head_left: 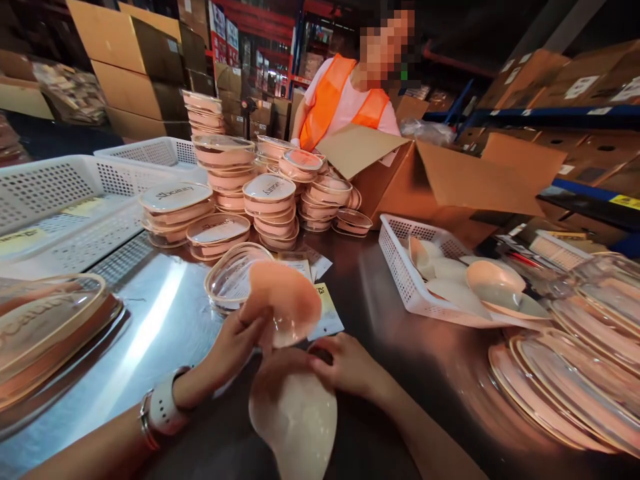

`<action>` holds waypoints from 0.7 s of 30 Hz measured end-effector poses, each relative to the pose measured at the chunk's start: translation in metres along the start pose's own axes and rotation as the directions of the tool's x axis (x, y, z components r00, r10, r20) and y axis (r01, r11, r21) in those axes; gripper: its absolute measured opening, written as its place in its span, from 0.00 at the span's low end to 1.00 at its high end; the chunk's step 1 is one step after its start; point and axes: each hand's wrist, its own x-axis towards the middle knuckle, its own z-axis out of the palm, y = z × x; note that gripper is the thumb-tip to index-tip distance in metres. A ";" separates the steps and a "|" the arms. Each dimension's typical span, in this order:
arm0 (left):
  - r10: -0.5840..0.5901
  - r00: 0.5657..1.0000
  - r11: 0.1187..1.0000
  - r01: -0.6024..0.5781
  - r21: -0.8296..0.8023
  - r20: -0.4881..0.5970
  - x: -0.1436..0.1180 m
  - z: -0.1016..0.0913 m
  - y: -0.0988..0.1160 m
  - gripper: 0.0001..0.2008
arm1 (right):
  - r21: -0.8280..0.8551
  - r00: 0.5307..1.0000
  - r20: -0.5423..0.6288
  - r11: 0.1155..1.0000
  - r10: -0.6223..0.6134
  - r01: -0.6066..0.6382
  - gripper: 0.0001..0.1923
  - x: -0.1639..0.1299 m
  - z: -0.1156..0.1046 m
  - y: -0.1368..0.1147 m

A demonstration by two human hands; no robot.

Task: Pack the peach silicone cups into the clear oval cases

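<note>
Warehouse shelving (590,113) surrounds a shiny table (360,280) where many cases stand packed and two cups are in hand.
From the left edge, a white basket (47,168) flanks stacks of closed cases (227,160), seemingly finished; nearer, a clear case (227,277) sits just beyond the left hand (247,327), which grips a peach cup (287,297). The right hand (345,363) pinches the upper edge of a paler cup (295,407) toward the table's near edge; whether the cups are joined I cannot tell. Neither is cased, and loose cups (493,280) in the right basket (425,308) seem left over. Between right hand and basket, the tabletop gives sideways room; piled cases (565,387) crowd the right edge.
</note>
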 end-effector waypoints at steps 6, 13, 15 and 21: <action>-0.262 0.962 0.893 0.270 -0.359 0.072 0.000 0.008 -0.008 0.14 | 0.209 0.988 -0.063 0.966 -0.139 0.149 0.23 0.000 0.025 -0.005; -0.292 0.950 0.910 0.312 -0.274 0.112 -0.011 0.022 -0.018 0.19 | 0.606 0.994 0.005 0.791 -0.105 0.080 0.19 0.003 0.041 -0.008; -0.278 0.951 0.919 0.304 -0.249 0.136 -0.012 0.025 -0.016 0.20 | 0.629 0.995 0.033 0.776 -0.094 0.052 0.19 0.003 0.043 -0.008; -0.119 0.992 0.993 0.119 -0.012 0.031 -0.012 0.023 -0.011 0.16 | 0.717 0.992 0.126 0.691 0.001 -0.092 0.22 0.005 0.050 -0.002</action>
